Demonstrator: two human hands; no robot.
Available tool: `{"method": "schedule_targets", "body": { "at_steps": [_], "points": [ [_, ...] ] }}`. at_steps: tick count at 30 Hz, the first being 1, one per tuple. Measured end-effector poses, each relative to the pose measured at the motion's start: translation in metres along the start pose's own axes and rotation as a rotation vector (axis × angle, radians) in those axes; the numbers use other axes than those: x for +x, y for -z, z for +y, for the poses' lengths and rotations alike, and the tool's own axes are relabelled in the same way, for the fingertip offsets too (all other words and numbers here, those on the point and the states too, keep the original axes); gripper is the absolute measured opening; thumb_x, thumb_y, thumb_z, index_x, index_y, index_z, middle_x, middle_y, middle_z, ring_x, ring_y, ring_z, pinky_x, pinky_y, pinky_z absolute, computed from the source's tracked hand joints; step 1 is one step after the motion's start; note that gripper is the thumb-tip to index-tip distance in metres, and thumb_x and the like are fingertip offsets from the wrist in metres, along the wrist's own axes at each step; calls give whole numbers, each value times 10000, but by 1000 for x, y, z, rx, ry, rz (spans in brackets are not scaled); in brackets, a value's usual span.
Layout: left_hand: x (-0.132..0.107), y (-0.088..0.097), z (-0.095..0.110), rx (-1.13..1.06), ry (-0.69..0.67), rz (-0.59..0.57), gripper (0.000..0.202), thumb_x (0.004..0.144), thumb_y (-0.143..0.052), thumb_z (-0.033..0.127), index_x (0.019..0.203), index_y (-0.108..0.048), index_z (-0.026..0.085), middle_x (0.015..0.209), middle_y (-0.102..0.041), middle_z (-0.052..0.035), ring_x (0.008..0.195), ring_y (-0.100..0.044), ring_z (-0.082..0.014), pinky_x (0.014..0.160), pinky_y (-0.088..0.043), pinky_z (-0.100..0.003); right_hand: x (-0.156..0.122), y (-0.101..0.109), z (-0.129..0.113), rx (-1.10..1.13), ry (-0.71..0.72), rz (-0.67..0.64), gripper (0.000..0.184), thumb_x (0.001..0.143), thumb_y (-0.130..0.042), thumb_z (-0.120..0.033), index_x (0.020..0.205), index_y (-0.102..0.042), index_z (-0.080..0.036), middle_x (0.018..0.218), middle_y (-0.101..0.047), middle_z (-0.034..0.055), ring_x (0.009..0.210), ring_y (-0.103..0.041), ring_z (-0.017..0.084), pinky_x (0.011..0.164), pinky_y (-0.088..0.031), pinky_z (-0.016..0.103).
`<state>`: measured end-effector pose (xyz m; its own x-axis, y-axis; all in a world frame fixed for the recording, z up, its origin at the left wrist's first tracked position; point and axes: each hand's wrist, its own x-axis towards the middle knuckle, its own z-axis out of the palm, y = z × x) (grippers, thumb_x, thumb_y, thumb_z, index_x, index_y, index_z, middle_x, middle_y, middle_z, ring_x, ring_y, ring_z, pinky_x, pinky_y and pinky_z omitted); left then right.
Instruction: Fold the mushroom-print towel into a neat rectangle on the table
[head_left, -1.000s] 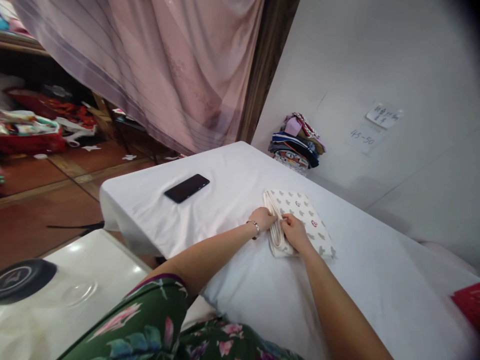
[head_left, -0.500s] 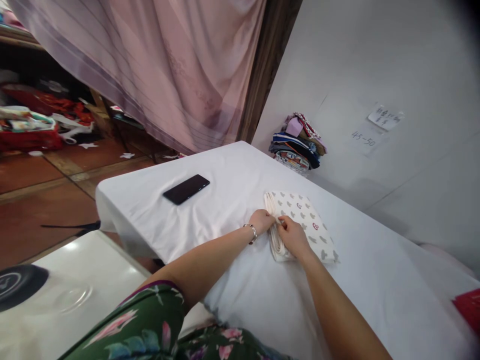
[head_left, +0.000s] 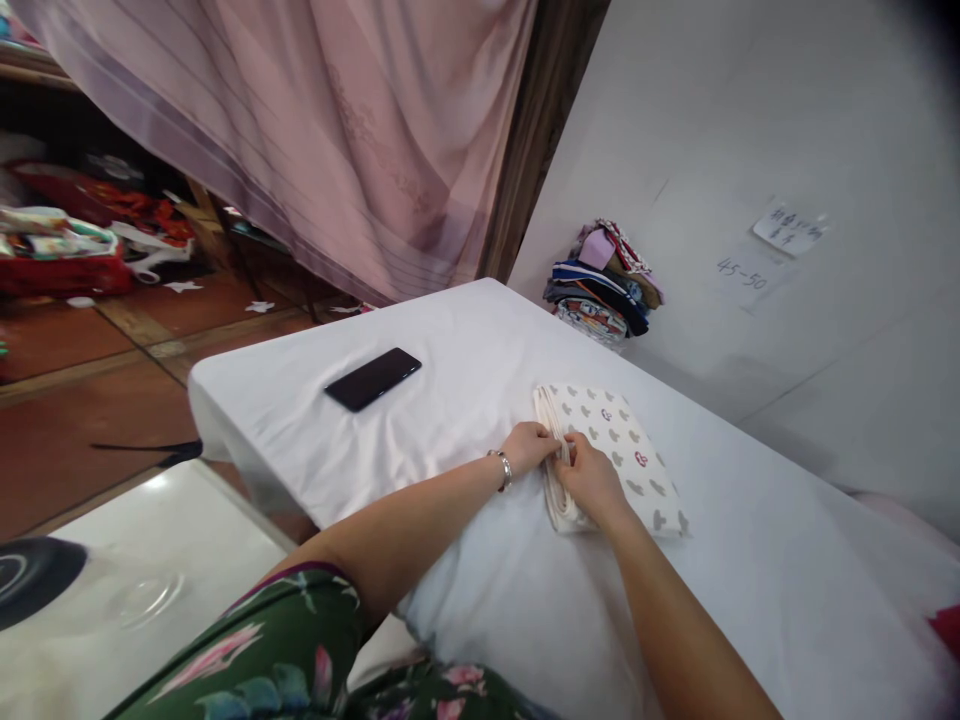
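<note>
A folded white cloth with grey heart prints lies on the white-covered table. My left hand, with a bracelet at the wrist, pinches the cloth's layered left edge. My right hand rests on the same edge just beside it, fingers curled onto the folds. Both hands touch each other at the fingertips.
A black phone lies on the table to the left. A stack of folded clothes sits against the white wall at the far end. A pink curtain hangs behind. A white surface is at lower left.
Both hands stay on the cloth's left edge with only small finger shifts. The view has drifted slightly.
</note>
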<state>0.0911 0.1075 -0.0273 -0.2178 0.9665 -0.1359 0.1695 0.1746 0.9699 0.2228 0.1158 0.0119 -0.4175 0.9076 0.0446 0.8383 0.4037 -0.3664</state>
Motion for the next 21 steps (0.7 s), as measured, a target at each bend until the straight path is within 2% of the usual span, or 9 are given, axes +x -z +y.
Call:
{"method": "schedule_targets", "body": {
  "at_steps": [6,12,17,21],
  "points": [
    [0,1,4,-166,91,-35,231,700,-556,302,534,-496,154,426,-395,60,421,-358,-65,426,-266,-200,4,-4,10,172,37,60,223,741,-437,-225,927,-561,-221,555,-507,-41,530,-483,143,510,-290,236],
    [12,5,22,-256,221,-38,305,788,-461,276,507,-397,176,399,-335,63,335,-283,-58,383,-202,-213,5,-6,19,407,18,62,256,733,-429,-256,947,-558,-202,531,-472,-58,482,-456,133,480,-313,233],
    [28,10,35,-298,286,-39,357,798,-469,257,476,-335,180,402,-289,69,328,-242,-48,383,-181,-210,4,-4,15,381,19,58,265,726,-424,-255,942,-567,-198,517,-464,-58,473,-448,136,477,-311,235],
    [34,9,35,-314,241,3,343,799,-486,272,499,-349,178,421,-270,77,338,-236,-44,386,-187,-203,4,-1,7,245,34,40,282,718,-429,-218,958,-575,-201,526,-481,-53,502,-465,136,510,-313,231]
  ]
}}
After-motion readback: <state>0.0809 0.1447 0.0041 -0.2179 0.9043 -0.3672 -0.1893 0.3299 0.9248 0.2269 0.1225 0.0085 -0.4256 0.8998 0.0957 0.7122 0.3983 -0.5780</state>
